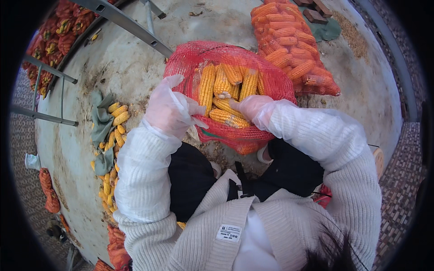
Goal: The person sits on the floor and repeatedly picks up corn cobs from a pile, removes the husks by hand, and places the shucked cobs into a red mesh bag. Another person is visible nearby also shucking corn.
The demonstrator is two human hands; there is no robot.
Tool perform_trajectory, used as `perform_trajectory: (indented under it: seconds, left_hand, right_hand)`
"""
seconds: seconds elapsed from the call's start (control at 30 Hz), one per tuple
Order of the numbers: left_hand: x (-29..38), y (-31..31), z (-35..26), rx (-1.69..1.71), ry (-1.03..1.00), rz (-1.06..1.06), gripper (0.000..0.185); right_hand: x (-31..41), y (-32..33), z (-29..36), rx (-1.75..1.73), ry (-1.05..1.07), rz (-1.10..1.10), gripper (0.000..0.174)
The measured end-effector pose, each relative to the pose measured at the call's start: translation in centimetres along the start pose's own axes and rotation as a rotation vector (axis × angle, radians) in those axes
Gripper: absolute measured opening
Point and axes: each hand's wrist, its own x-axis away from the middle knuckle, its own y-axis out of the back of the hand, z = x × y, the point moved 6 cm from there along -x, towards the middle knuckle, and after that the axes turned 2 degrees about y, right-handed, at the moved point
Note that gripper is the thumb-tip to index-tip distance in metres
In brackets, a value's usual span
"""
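A red mesh bag (230, 50) stands between my feet, its mouth spread wide. Several yellow corn cobs (206, 84) lie inside, husked. My left hand (169, 110), in a thin clear plastic glove, grips the near left rim of the bag between thumb and finger. Gloved the same way, my right hand (255, 107) reaches over the right side of the mouth, and its fingertips touch or nearly touch a corn cob (227, 105) near the front. Its other fingers are hidden, so I cannot tell whether it holds anything.
A full orange mesh sack of corn (288, 44) lies beyond the bag. Loose cobs (108, 183) and a grey-green cloth (101, 118) lie at left. A metal ladder (125, 23) reaches in from the upper left. Bricks (315, 15) sit at upper right; more filled sacks (64, 30) stand far left.
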Motion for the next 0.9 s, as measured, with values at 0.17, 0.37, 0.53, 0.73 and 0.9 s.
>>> perform_trajectory:
  seconds: [0.17, 0.37, 0.53, 0.73, 0.9]
  left_hand:
    - [0.5, 0.1, -0.1, 0.144, 0.050, -0.047, 0.083]
    - [-0.2, 0.1, 1.8, 0.318, -0.049, -0.045, 0.093]
    - [0.4, 0.2, -0.1, 0.342, 0.246, -0.090, 0.093]
    - [0.5, 0.7, -1.3, -0.185, -0.024, -0.024, 0.096]
    - [1.5, 0.2, -2.8, -0.589, -0.407, 0.063, 0.075]
  right_hand:
    - [-0.5, 6.2, 1.3, 0.130, 0.185, -0.420, 0.047]
    - [-5.2, 7.4, -0.8, -0.478, -0.081, -0.449, 0.070]
    - [-5.6, 7.9, -0.5, -0.439, -0.122, -0.305, 0.071]
    - [-5.1, 8.4, -0.3, -0.029, 0.139, -0.267, 0.061]
    - [1.3, 4.2, 0.9, 0.452, 0.114, 0.248, 0.060]
